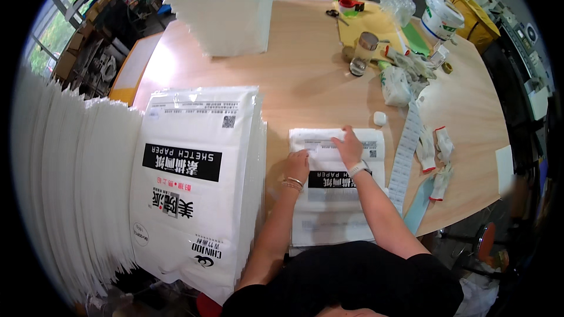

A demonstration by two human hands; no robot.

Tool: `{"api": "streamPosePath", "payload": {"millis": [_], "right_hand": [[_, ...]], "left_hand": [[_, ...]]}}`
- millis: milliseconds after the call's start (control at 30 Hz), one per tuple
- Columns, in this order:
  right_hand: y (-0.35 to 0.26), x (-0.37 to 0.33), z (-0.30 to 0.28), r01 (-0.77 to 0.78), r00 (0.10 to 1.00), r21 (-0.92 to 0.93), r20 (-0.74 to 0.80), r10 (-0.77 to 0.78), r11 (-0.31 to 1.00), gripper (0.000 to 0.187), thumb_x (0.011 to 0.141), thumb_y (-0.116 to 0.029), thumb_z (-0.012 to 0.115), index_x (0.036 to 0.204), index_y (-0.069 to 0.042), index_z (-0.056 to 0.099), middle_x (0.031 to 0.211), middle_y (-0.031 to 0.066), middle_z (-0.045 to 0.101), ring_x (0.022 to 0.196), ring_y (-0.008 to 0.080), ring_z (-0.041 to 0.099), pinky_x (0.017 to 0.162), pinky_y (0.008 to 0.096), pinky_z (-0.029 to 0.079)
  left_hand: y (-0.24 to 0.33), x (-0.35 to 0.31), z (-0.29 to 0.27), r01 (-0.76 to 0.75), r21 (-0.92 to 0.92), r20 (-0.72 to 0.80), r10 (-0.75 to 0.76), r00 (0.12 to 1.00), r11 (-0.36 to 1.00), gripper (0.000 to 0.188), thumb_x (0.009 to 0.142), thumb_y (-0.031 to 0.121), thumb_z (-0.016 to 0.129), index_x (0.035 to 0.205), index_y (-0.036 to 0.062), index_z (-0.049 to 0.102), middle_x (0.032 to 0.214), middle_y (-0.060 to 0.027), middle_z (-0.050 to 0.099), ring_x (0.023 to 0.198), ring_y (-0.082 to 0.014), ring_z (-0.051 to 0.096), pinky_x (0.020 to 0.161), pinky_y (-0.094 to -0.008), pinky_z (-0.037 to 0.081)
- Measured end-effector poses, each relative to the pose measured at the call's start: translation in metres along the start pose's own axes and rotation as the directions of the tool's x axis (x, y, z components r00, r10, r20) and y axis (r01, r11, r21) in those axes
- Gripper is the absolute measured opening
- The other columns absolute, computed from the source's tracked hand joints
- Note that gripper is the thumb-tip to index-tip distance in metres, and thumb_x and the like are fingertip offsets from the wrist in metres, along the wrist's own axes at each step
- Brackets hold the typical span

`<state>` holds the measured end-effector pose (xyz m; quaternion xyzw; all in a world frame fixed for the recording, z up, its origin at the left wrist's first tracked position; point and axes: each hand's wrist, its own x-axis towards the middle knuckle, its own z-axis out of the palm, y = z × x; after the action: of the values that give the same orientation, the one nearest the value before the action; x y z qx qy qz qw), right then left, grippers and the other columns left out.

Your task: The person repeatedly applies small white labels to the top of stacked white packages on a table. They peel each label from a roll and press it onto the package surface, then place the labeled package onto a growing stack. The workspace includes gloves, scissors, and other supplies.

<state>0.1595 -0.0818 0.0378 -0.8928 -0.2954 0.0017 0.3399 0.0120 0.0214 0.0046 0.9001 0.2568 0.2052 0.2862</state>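
And here's the work in hand: a white printed pack [332,208] lies flat at the near side of the counter [305,100], right in front of the person. The left hand [296,167] is at its left edge, fingers bent; whether they pinch the wrapper, I can't tell. The right hand [351,149] is on the far part, thumb spread from the fingers, open and gripping nothing I can make out.

How far along? Just left, a tall pile of larger packs [188,196] sits neatly squared, its top face printed; that share looks done. Beyond it, pale stacks [70,182] rise at far left, possibly work in waiting. The pack in hand looks midway, being straightened, I'd judge. To the right, a long printed strip [405,155] lies apart from both hands; whether it's needed here, I can't say.
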Motion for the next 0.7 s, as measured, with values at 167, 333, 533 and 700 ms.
{"api": "streamPosePath", "payload": {"millis": [167, 333, 533, 700], "right_hand": [[0.071, -0.043, -0.078, -0.023, 0.997, 0.267, -0.066, 0.042, 0.963, 0.02, 0.07, -0.006, 0.062, 0.085, -0.002, 0.049, 0.062, 0.0045, 0.045, 0.053, 0.0131, 0.042, 0.048, 0.0265, 0.035], [0.142, -0.127, -0.168, -0.183, 0.97, 0.242, -0.114, 0.215, 0.953, 0.015, 0.07, -0.004, 0.061, 0.081, 0.001, 0.051, 0.061, 0.0044, 0.047, 0.054, 0.012, 0.044, 0.051, 0.0254, 0.038], [0.205, -0.216, -0.201, -0.481, 0.875, 0.064, 0.092, 0.474, 0.875, 0.017, 0.07, -0.012, 0.062, 0.08, 0.0, 0.055, 0.063, 0.0079, 0.056, 0.056, 0.0155, 0.053, 0.053, 0.0273, 0.043], [0.205, -0.228, -0.186, -0.666, 0.739, 0.309, 0.395, 0.545, 0.679, 0.023, 0.08, -0.022, 0.054, 0.085, -0.001, 0.049, 0.066, 0.006, 0.056, 0.054, 0.0103, 0.051, 0.045, 0.0237, 0.04]], "left_hand": [[-0.006, 0.06, -0.009, -0.012, 0.194, 0.003, 0.012, 1.0, 0.981, 0.024, 0.07, 0.015, 0.059, 0.094, 0.0127, 0.059, 0.104, -0.0038, 0.053, 0.099, -0.0251, 0.047, 0.08, -0.0356, 0.042], [0.001, 0.102, -0.029, -0.013, 0.285, 0.433, -0.116, 0.894, 0.959, 0.021, 0.062, 0.024, 0.067, 0.081, 0.0156, 0.061, 0.087, -0.0026, 0.057, 0.089, -0.0226, 0.052, 0.075, -0.0346, 0.044], [-0.02, 0.101, -0.023, 0.298, -0.208, 0.507, -0.157, 0.847, 0.932, 0.024, 0.063, 0.02, 0.07, 0.076, 0.0031, 0.059, 0.081, -0.0089, 0.061, 0.074, -0.0172, 0.057, 0.068, -0.0274, 0.045], [-0.002, 0.084, -0.048, 0.192, -0.216, 0.434, -0.082, 0.897, 0.957, 0.025, 0.062, 0.019, 0.07, 0.077, 0.0022, 0.061, 0.069, -0.008, 0.061, 0.065, -0.0145, 0.058, 0.064, -0.0261, 0.046]]}}
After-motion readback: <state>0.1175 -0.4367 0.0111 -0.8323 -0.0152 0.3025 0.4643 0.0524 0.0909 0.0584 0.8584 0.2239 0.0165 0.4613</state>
